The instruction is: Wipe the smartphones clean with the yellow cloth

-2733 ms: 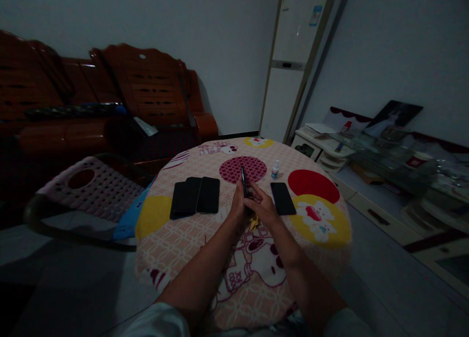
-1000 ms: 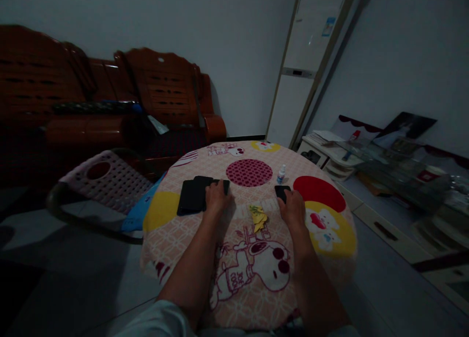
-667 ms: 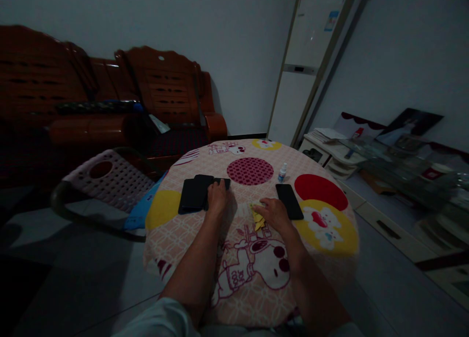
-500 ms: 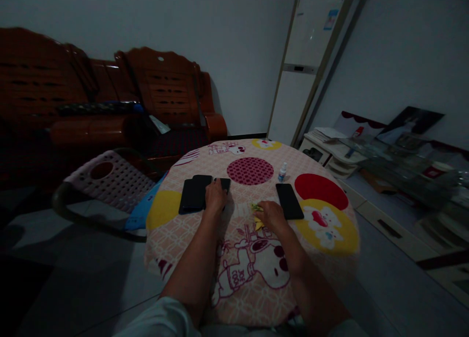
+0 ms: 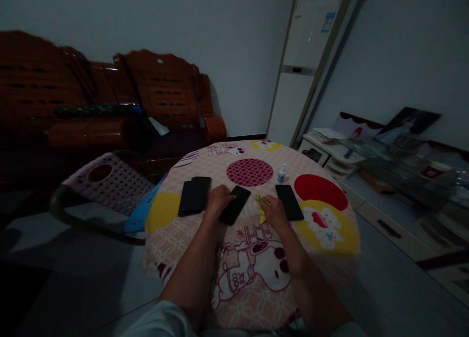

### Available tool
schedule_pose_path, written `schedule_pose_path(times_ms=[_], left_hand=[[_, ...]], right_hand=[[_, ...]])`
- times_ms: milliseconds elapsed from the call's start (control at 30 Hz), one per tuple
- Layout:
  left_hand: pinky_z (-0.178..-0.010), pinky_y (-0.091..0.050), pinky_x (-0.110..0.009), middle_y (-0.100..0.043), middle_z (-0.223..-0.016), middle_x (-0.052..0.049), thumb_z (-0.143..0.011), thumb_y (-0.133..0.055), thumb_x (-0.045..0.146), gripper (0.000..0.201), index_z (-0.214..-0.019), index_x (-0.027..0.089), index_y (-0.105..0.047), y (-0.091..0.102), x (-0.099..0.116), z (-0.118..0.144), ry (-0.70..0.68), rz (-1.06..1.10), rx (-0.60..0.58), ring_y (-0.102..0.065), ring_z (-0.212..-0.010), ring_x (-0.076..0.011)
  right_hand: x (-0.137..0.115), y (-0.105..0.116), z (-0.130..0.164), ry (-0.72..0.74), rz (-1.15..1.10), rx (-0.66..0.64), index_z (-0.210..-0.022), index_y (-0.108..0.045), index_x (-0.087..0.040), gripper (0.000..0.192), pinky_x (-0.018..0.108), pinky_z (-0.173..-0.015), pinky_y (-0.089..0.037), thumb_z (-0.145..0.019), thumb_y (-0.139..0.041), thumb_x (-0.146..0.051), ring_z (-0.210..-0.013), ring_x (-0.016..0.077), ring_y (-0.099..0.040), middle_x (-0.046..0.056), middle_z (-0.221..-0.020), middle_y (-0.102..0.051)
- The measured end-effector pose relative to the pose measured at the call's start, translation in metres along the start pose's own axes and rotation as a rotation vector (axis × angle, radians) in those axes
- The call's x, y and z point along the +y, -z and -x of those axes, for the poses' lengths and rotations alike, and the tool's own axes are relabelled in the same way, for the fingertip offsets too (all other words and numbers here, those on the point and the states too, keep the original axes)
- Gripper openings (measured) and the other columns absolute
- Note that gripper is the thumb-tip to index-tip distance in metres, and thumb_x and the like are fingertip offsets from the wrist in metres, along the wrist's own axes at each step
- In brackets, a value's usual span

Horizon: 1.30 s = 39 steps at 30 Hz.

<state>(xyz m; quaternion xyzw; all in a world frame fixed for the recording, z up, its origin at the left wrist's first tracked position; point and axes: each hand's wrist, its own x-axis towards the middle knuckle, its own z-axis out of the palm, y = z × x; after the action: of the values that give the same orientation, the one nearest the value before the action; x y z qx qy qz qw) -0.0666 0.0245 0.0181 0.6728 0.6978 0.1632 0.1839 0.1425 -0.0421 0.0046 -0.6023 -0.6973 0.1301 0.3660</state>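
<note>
My left hand (image 5: pixel 219 200) grips a black smartphone (image 5: pixel 237 207) along its left edge, thumb on top. The phone lies at a slant; whether it touches the cloth below I cannot tell. Closed around a small yellow-green cloth (image 5: pixel 262 217), my right hand (image 5: pixel 274 212) is over the table to the right of that phone. Two dark, flat devices (image 5: pixel 194 195), seemingly phones or tablets, overlap to the left of my left hand. Another black smartphone (image 5: pixel 289 201) lies just right of my right hand. Behind it a small white bottle with a blue label (image 5: pixel 282 174) stands upright.
A patterned tablecloth (image 5: pixel 249 303) covers the round table. At the left stands a woven chair (image 5: pixel 110 180), with wooden seats (image 5: pixel 164 90) behind it. A tall white cabinet-like unit (image 5: pixel 293 93) is at the back, and a low cabinet (image 5: pixel 381 220) runs along the right.
My left hand has drawn the phone away from the dark devices, rightward and nearer to me, and turned it to a slant. My right hand with the cloth has shifted slightly right.
</note>
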Motion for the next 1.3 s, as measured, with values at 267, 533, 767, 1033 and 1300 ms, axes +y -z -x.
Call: schedule_pose_path(times_ms=[267, 533, 767, 1033, 1300], left_hand=[[-0.067, -0.039, -0.027, -0.069, -0.102, -0.009, -0.066, -0.073, 0.044, 0.043, -0.100, 0.019, -0.064, 0.001, 0.005, 0.009, -0.120, -0.006, -0.134, -0.062, -0.093, -0.0236], [-0.053, -0.033, -0.024, -0.061, -0.063, -0.003, -0.069, -0.069, 0.033, 0.021, -0.060, 0.017, -0.058, -0.022, 0.015, 0.011, -0.193, 0.369, -0.143, -0.055, -0.060, -0.0153], [-0.052, -0.042, -0.022, -0.061, -0.056, 0.000, -0.064, -0.071, 0.025, 0.015, -0.067, 0.013, -0.063, -0.032, 0.021, 0.007, 0.138, 1.290, -0.258, -0.054, -0.049, -0.0121], [-0.069, -0.054, -0.032, -0.071, -0.075, -0.006, -0.087, -0.052, 0.034, 0.028, -0.098, 0.012, -0.065, -0.024, 0.036, 0.011, 0.387, 1.949, -0.449, -0.067, -0.063, -0.0180], [-0.083, -0.051, -0.044, -0.068, -0.096, -0.020, -0.088, -0.035, 0.060, 0.065, -0.107, 0.004, -0.062, -0.026, 0.048, 0.027, 0.230, 2.109, -0.808, -0.067, -0.087, -0.0284]], right_hand=[[0.000, -0.001, -0.001, -0.024, -0.048, 0.073, -0.060, -0.056, -0.017, 0.020, 0.024, -0.054, -0.028, -0.078, -0.053, -0.025, -0.055, 0.0123, -0.046, -0.001, -0.055, -0.052], [0.003, -0.001, -0.002, -0.044, -0.086, 0.114, -0.060, -0.057, -0.017, 0.024, 0.023, -0.053, -0.029, -0.079, -0.050, -0.028, -0.053, 0.0113, -0.044, -0.003, -0.054, -0.049], [0.004, 0.003, -0.004, -0.068, -0.131, 0.208, -0.062, -0.059, -0.016, 0.023, 0.023, -0.055, -0.032, -0.078, -0.051, -0.031, -0.056, 0.0121, -0.045, -0.002, -0.056, -0.051], [0.004, -0.002, -0.005, -0.088, -0.288, 0.225, -0.080, -0.070, -0.015, 0.022, 0.025, -0.061, -0.043, -0.074, -0.056, -0.030, -0.066, 0.0177, -0.060, 0.004, -0.072, -0.068], [-0.001, 0.004, -0.003, -0.120, -0.285, 0.209, -0.085, -0.073, -0.015, 0.027, 0.024, -0.059, -0.044, -0.077, -0.055, -0.034, -0.065, 0.0179, -0.061, 0.003, -0.072, -0.070]])
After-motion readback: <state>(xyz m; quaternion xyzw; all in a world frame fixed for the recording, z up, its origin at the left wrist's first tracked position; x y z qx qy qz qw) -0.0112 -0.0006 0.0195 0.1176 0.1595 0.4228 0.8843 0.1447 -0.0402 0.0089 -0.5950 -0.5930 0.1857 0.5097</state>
